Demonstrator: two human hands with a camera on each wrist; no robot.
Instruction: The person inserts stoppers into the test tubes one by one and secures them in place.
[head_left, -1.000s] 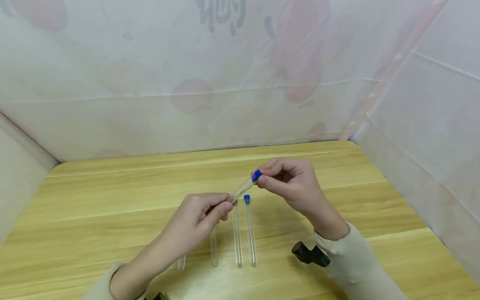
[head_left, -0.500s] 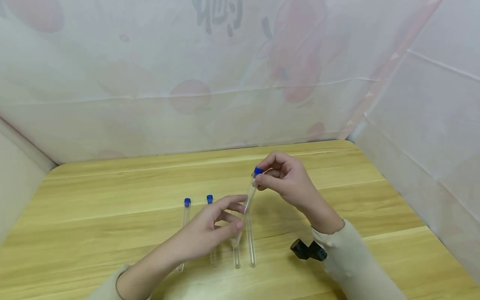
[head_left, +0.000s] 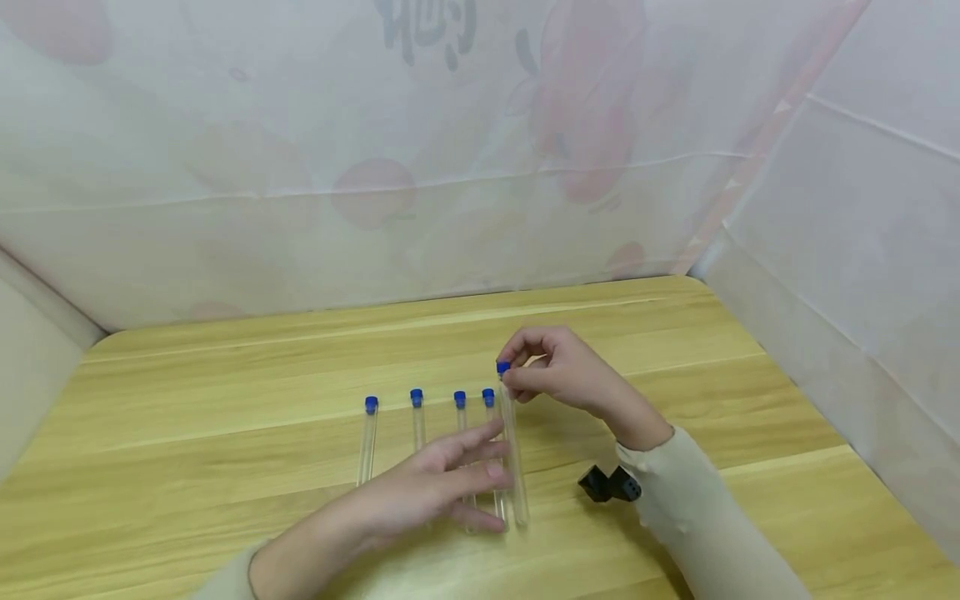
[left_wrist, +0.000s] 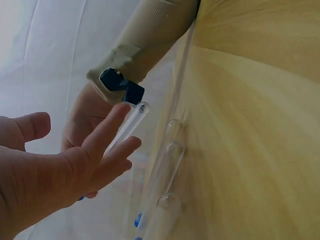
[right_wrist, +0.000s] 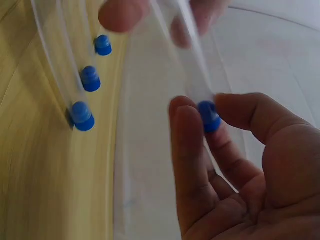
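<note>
Several clear test tubes with blue caps (head_left: 416, 397) lie side by side on the wooden table (head_left: 225, 375). My right hand (head_left: 512, 377) pinches the blue cap (right_wrist: 209, 116) of one more tube (head_left: 514, 454), which runs along the right side of the row with its round end (head_left: 521, 521) down at the table. My left hand (head_left: 480, 475) hovers over the lower ends of the row, fingers straight, holding nothing. Its fingertips (left_wrist: 125, 110) touch the held tube (left_wrist: 131, 120). The right wrist view shows three capped ends (right_wrist: 90, 79) on the table.
White patterned sheeting (head_left: 450, 167) walls the table at the back and on both sides. A black wrist camera (head_left: 609, 483) sits on my right forearm, just above the table. Bare wood lies to the left (head_left: 187, 433) and right (head_left: 750, 400) of the row.
My left hand let go of the tube, opened and dropped lower over the row. My right hand swung the tube down from a slant to lie alongside the row on its right.
</note>
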